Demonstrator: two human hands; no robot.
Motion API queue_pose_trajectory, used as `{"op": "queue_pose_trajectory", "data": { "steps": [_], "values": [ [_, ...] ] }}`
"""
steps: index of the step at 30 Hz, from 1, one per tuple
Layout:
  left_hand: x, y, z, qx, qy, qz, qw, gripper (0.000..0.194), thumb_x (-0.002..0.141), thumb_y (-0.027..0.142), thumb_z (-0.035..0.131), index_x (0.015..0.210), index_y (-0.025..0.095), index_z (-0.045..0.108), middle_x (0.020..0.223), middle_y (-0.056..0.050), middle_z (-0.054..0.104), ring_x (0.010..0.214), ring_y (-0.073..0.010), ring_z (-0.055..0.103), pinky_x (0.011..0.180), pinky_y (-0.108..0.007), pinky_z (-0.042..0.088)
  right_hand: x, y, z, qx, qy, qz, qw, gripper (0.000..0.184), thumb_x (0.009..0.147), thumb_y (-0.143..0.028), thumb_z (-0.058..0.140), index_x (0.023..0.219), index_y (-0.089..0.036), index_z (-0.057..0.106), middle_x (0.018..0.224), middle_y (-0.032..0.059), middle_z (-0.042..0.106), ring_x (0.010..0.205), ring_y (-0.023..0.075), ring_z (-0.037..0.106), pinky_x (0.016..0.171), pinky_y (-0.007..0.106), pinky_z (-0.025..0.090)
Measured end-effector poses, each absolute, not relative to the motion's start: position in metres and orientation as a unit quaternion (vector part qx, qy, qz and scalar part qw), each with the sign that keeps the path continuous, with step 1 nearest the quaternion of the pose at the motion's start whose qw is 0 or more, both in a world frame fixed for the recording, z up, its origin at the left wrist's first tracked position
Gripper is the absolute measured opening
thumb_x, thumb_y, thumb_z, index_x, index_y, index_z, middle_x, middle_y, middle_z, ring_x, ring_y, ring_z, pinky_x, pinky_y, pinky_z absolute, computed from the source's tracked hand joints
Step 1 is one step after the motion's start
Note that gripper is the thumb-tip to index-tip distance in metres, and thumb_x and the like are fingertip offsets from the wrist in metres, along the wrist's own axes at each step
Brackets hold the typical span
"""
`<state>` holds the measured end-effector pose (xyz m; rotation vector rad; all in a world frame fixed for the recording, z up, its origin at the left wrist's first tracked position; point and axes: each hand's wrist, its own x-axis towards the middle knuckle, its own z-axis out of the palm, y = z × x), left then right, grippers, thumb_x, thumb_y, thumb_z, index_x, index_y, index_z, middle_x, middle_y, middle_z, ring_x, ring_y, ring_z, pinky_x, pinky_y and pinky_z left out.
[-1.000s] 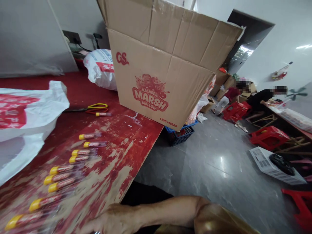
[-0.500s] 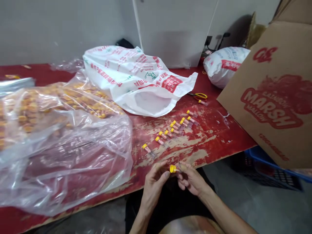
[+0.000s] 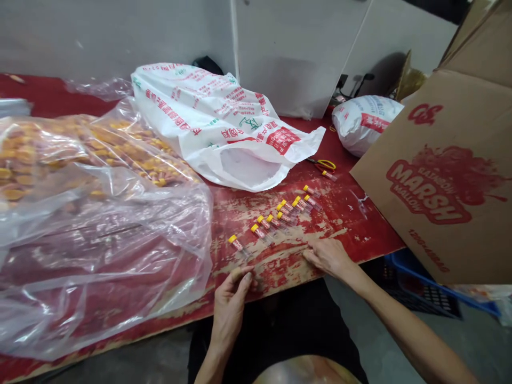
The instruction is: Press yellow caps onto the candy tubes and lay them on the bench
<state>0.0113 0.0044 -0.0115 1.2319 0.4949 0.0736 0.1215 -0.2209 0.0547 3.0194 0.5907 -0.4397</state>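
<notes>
My left hand (image 3: 235,287) is at the table's front edge, thumb and fingers bent together; anything in it is hidden. My right hand (image 3: 328,257) rests on the tabletop near the edge with its fingers curled under, and I cannot make out what they hold. Ahead of both hands lie several small clear tubes with yellow caps and printed labels, in a loose slanting row. Nearest my left hand is one such tube (image 3: 239,245); another tube (image 3: 261,233) lies just beyond it.
A large clear plastic bag (image 3: 132,234) of yellow-capped pieces covers the left. Behind lies a white printed sack (image 3: 208,112). Yellow-handled scissors (image 3: 326,164), a stuffed white bag (image 3: 364,120), a cardboard box (image 3: 444,181) and a blue crate (image 3: 424,282) are on the right.
My hands have moved apart, the right one forward and onto the table, the left one slightly left. The yellow-capped tube between them is out of sight. The view has shifted slightly.
</notes>
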Motion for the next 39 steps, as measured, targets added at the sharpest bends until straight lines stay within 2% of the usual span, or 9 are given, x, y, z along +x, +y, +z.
{"op": "queue_pose_trajectory", "data": {
  "steps": [4, 7, 16, 21, 24, 28, 30, 35, 39],
  "values": [
    [0.011, 0.008, -0.014, 0.56, 0.232, 0.033, 0.794, 0.031, 0.068, 0.038, 0.074, 0.091, 0.017, 0.07, 0.072, -0.001, 0.064, 0.064, -0.0126, 0.058, 0.061, -0.022, 0.05, 0.123, -0.212, 0.046, 0.963, 0.213, -0.154, 0.051, 0.022, 0.088, -0.027, 0.045, 0.085, -0.016, 0.063, 0.078, 0.0101, 0.069, 0.071, 0.0206, 0.063, 0.057, 0.025, 0.031],
    [0.011, 0.009, -0.017, 0.556, 0.238, 0.032, 0.796, 0.031, 0.069, 0.038, 0.074, 0.091, 0.017, 0.07, 0.073, -0.001, 0.064, 0.064, -0.0134, 0.059, 0.061, -0.023, 0.05, 0.126, -0.214, 0.042, 0.955, 0.238, -0.166, 0.063, 0.018, 0.088, -0.027, 0.047, 0.09, -0.016, 0.062, 0.081, 0.0094, 0.069, 0.073, 0.0208, 0.064, 0.058, 0.025, 0.032],
    [0.019, 0.005, -0.013, 0.534, 0.271, 0.028, 0.8, 0.03, 0.069, 0.036, 0.074, 0.092, 0.018, 0.07, 0.073, -0.001, 0.065, 0.064, -0.0135, 0.059, 0.064, -0.023, 0.05, 0.132, -0.211, 0.031, 0.957, 0.223, -0.174, 0.064, 0.026, 0.092, -0.029, 0.042, 0.088, -0.013, 0.063, 0.082, 0.0169, 0.07, 0.073, 0.0251, 0.066, 0.06, 0.028, 0.037],
    [0.02, 0.003, -0.008, 0.54, 0.274, 0.032, 0.795, 0.032, 0.068, 0.037, 0.075, 0.091, 0.016, 0.069, 0.075, -0.002, 0.065, 0.062, -0.0129, 0.059, 0.06, -0.023, 0.05, 0.131, -0.218, 0.033, 0.96, 0.233, -0.151, 0.022, 0.027, 0.092, -0.028, 0.042, 0.081, -0.015, 0.063, 0.076, 0.01, 0.07, 0.069, 0.0189, 0.065, 0.06, 0.024, 0.038],
    [0.012, -0.002, -0.004, 0.51, 0.266, 0.029, 0.818, 0.035, 0.069, 0.037, 0.075, 0.097, 0.017, 0.067, 0.082, -0.003, 0.066, 0.066, -0.014, 0.061, 0.063, -0.025, 0.052, 0.112, -0.209, 0.033, 0.963, 0.232, -0.111, -0.081, 0.03, 0.094, -0.028, 0.036, 0.085, -0.017, 0.062, 0.08, 0.0055, 0.069, 0.073, 0.0166, 0.064, 0.065, 0.023, 0.041],
    [0.002, -0.011, 0.006, 0.418, 0.245, 0.013, 0.874, 0.041, 0.074, 0.036, 0.072, 0.11, 0.019, 0.061, 0.104, -0.009, 0.066, 0.086, -0.0195, 0.065, 0.074, -0.03, 0.054, 0.067, -0.165, 0.027, 0.901, 0.216, -0.047, -0.374, 0.025, 0.096, -0.029, 0.037, 0.106, -0.021, 0.057, 0.098, 0.0052, 0.067, 0.087, 0.0166, 0.062, 0.076, 0.025, 0.046],
    [-0.001, -0.012, 0.01, 0.362, 0.245, 0.026, 0.899, 0.039, 0.072, 0.034, 0.074, 0.105, 0.018, 0.062, 0.1, -0.008, 0.067, 0.086, -0.0188, 0.065, 0.076, -0.03, 0.053, 0.052, -0.14, 0.025, 0.869, 0.275, -0.041, -0.408, 0.023, 0.094, -0.028, 0.04, 0.109, -0.021, 0.057, 0.103, 0.007, 0.065, 0.091, 0.0183, 0.061, 0.08, 0.028, 0.047],
    [-0.01, 0.006, 0.013, 0.268, 0.315, 0.122, 0.902, 0.036, 0.059, 0.027, 0.083, 0.086, 0.018, 0.061, 0.078, -0.001, 0.068, 0.072, -0.0155, 0.066, 0.068, -0.028, 0.054, 0.069, -0.098, 0.029, 0.865, 0.349, 0.024, -0.36, 0.023, 0.092, -0.023, 0.041, 0.108, -0.019, 0.058, 0.105, 0.0099, 0.061, 0.095, 0.0211, 0.058, 0.081, 0.032, 0.047],
    [-0.017, 0.016, 0.015, 0.244, 0.332, 0.116, 0.904, 0.035, 0.059, 0.025, 0.082, 0.085, 0.016, 0.061, 0.07, 0.0, 0.067, 0.064, -0.0151, 0.065, 0.064, -0.028, 0.054, 0.095, -0.066, 0.026, 0.93, 0.303, 0.01, -0.208, 0.024, 0.089, -0.023, 0.049, 0.111, -0.017, 0.055, 0.105, 0.0112, 0.059, 0.094, 0.0239, 0.057, 0.078, 0.034, 0.046]
  ]
}}
